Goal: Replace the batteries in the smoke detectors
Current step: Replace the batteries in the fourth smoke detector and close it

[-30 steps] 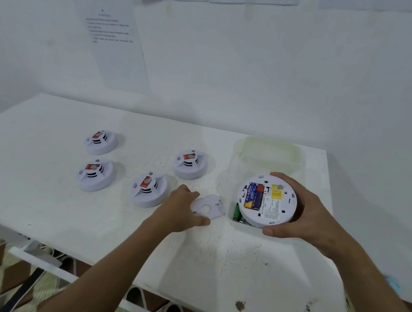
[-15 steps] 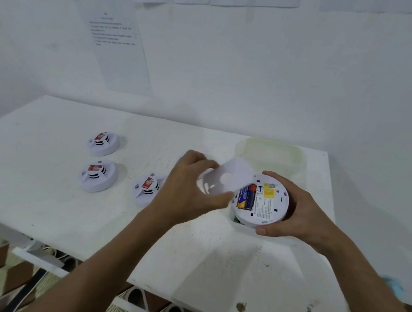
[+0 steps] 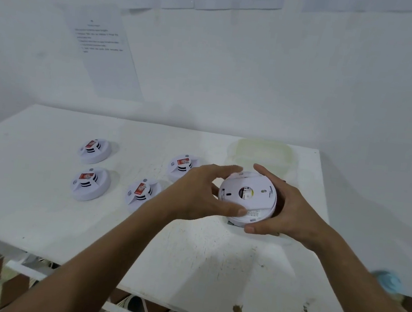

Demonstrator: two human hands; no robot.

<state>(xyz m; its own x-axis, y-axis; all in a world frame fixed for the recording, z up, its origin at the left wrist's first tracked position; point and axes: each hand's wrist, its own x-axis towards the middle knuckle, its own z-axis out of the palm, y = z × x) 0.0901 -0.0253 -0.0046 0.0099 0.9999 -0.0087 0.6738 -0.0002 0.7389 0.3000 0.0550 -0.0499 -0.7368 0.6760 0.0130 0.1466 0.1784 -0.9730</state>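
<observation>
Cover [image 3: 248, 196] now sits on the detector [image 3: 250, 217]; both hands grip around it, left [image 3: 201, 194], right [image 3: 287, 210]. Probably unlatched: twist evenly.

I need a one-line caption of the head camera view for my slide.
Both hands, left and right, fit the back plate onto a smoke detector above the white table.

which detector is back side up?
The one held in both hands, right of the table; its plain back plate faces up. The four others lie red-labelled face up.
</observation>
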